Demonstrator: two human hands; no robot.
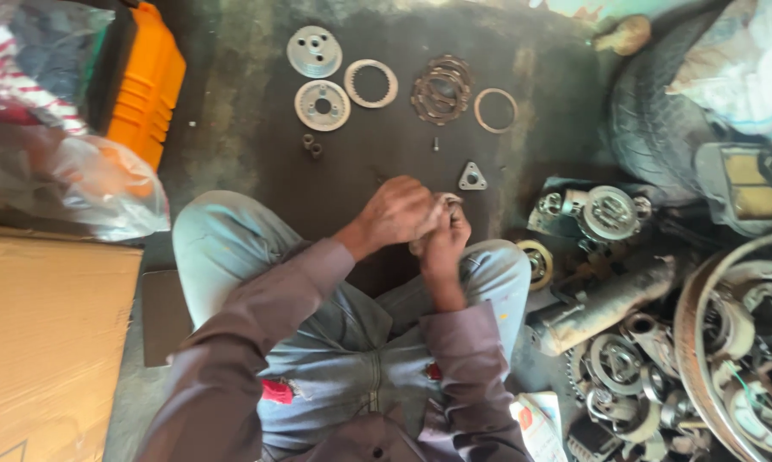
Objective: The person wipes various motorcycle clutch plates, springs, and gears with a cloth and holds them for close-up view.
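Metal part (446,201) betw. left hand (399,210) & right hand (442,244) grip.

A dark, oil-stained concrete floor (258,103) carries rows of parts: two silver discs (314,51), a toothed ring (371,83), a stack of brown rings (442,88) and a thin ring (495,110). Nearer lie two small bushes (311,145), a bolt (436,144) and a triangular plate (472,177). An orange case (146,85) stands at left beside a cardboard box (48,342). A tyre (651,111) and a heap of engine scrap (626,342) crowd the right.
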